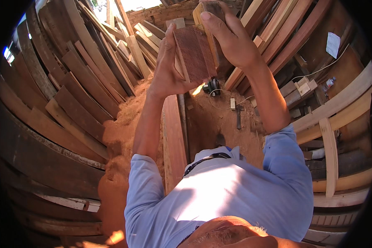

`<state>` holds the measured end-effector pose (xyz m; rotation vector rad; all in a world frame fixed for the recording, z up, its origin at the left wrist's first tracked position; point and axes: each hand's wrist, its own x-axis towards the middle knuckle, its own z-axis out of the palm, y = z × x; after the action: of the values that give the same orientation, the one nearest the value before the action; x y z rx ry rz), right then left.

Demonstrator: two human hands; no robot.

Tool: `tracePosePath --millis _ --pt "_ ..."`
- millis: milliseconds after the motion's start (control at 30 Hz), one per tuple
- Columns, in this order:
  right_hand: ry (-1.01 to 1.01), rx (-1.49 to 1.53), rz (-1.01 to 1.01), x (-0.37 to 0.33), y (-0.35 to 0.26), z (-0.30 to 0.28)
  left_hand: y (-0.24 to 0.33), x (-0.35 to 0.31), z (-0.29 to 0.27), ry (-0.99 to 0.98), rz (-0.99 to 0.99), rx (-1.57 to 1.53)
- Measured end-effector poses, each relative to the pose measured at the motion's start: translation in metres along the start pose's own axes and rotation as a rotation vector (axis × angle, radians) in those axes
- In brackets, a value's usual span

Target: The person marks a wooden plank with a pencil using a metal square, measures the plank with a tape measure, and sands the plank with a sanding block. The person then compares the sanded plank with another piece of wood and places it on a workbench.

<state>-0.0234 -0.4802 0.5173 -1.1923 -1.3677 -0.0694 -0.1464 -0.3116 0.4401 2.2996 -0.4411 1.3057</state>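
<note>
Both my hands are raised in front of me at the upper middle. My left hand [166, 74] is wrapped round the left side and lower edge of a reddish-brown wooden block [194, 53], its thumb pointing up. Against the block's right side stands a second wooden piece [209, 35], with a yellowish edge and a darker top. My right hand [231, 39] grips this piece from the right, its thumb over the upper part. The two pieces appear to touch, though the far ends of both are hidden.
Below lie a dark power tool [212, 86] with a cord, a white socket block [232, 103] and a hammer [238, 118]. A long plank [174, 136] runs toward me beside heaped sawdust [124, 140]. Boards [78, 99] lean along the left; more timber [291, 37] stands right.
</note>
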Motion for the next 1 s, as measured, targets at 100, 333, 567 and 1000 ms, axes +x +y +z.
tracePosePath --millis 100,333,567,1000 --pt "-0.067 0.092 0.054 0.004 -0.01 -0.002 0.003 -0.002 -0.002 -0.01 0.015 0.011" --pt "0.068 -0.109 -0.04 -0.042 -0.015 0.012 0.005 -0.007 -0.005 -0.014 -0.012 -0.03" --pt "0.009 -0.275 0.158 0.027 0.014 0.008 0.012 -0.018 -0.002 -0.073 -0.096 -0.063" --pt "0.078 0.401 0.617 -0.05 0.102 -0.02 0.033 -0.053 -0.012 -0.024 -0.097 -0.081"
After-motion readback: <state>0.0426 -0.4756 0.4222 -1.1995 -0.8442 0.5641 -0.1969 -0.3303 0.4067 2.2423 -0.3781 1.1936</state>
